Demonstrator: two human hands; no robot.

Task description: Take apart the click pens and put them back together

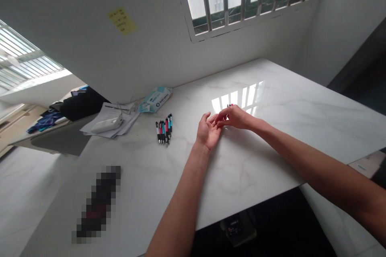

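Observation:
My left hand [208, 131] lies palm up above the marble-patterned table, its fingers stretched out and its thumb apart. Over its fingertips is my right hand [234, 117], with thumb and fingers pinched together. Whatever the pinch holds, if anything, is too small or hidden to make out. Just behind the right knuckles, small red and black tips [230, 105] poke out, mostly covered by the hand. To the left of both hands, several click pens [164, 130] in white, red, teal and black lie side by side in a loose group.
A wet-wipes pack [157, 99] lies against the wall, beside papers [126, 126] with a white device [107, 124] and cable on top. A pixelated dark object [99, 202] rests at front left of the table [256, 176]. A barred window is above.

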